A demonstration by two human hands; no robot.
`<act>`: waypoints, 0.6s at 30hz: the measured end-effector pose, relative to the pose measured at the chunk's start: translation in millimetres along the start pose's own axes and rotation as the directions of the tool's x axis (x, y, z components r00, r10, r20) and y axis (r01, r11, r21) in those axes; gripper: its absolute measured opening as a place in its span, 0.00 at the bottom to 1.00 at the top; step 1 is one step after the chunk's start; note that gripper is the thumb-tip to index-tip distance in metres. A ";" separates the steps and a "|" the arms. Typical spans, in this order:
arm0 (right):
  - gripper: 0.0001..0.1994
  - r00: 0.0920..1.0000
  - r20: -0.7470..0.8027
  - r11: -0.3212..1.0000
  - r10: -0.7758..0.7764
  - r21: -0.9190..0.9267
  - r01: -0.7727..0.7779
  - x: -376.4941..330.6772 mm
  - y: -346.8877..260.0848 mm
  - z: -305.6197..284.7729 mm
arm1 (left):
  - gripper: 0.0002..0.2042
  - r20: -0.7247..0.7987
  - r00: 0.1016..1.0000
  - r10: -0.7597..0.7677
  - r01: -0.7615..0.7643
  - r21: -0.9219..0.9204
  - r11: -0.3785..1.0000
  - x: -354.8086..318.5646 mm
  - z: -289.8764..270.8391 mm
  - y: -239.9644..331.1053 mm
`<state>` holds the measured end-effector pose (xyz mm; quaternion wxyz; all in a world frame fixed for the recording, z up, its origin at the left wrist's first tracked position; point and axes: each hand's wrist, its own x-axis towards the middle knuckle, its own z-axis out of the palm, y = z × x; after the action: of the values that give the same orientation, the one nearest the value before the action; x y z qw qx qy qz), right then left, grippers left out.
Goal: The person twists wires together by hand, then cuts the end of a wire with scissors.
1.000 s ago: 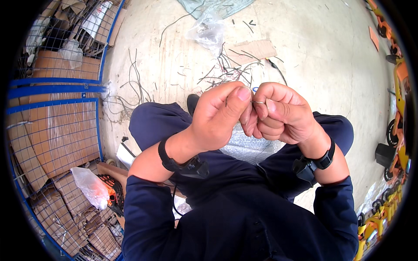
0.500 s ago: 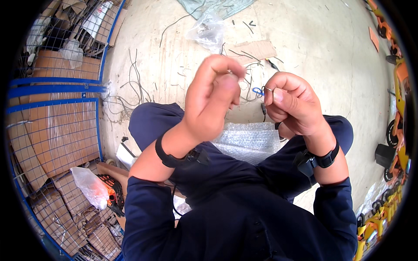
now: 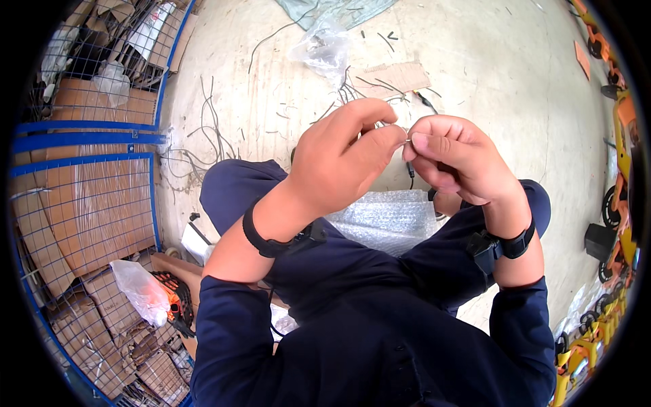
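In front of my lap, the fingertips of both hands meet. My right hand (image 3: 456, 157) is closed, its thumb and index finger pinching a thin, silvery wire-like piece (image 3: 408, 141). From the other side, my left hand (image 3: 342, 157) closes thumb and forefinger at the end of that piece; most of it is hidden by the fingers. Below them, a sheet of bubble wrap (image 3: 386, 220) lies between my legs. A black cable with a plug-like end (image 3: 411, 169) shows just beneath the right fingers.
Dark cable lengths (image 3: 215, 125) lie on the floor, with a cardboard piece (image 3: 400, 76) and clear plastic bag (image 3: 324, 51) ahead. A blue wire-mesh cage (image 3: 88, 137) holding cardboard stands left. Yellow and orange wheeled frames (image 3: 618, 183) line the right.
My left hand has moved right and turned, its fingertips now meeting those of the right hand at the thin piece. The right hand has shifted slightly.
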<state>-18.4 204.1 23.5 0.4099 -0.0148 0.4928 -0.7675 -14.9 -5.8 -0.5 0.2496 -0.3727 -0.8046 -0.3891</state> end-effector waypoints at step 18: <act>0.05 0.952 -0.165 0.803 -0.260 -0.584 0.118 -1.3 6.5 21.3 | 0.06 0.310 0.925 -0.219 0.250 -0.064 0.966 -0.8 -4.5 -0.3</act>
<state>-4.4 187.9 29.9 0.2461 -0.0937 0.7398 -0.6191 -14.1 -10.0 1.4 0.0566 -0.3409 -0.8510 -0.3956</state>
